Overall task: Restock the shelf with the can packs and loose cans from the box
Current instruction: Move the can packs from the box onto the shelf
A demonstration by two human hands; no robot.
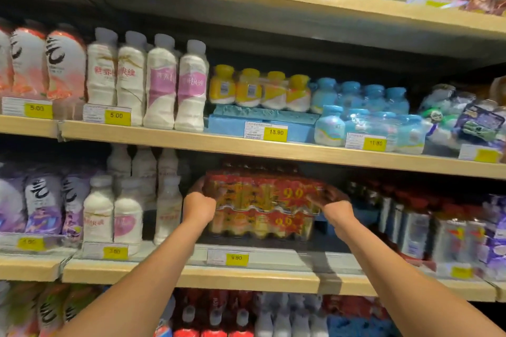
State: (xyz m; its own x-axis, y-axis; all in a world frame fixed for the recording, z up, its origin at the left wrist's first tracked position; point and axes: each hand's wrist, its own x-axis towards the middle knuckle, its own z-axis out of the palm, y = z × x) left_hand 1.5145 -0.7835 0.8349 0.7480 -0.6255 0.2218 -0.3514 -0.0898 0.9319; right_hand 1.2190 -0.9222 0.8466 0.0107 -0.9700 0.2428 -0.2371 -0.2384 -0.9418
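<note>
A red and gold shrink-wrapped can pack [262, 190] with a "9.9" burst sits on top of another like pack [260, 223] on the wooden shelf [191, 273], above the 9.90 price tag. My left hand [198, 206] grips the upper pack's left end. My right hand [338, 212] grips its right end. Both arms reach in from below. The box is out of view.
White milk-drink bottles [128, 216] stand close on the left of the packs. Silver and red loose cans [416, 227] stand on the right. The shelf board above [273, 149] hangs just over the upper pack. More bottles fill the rows above and below.
</note>
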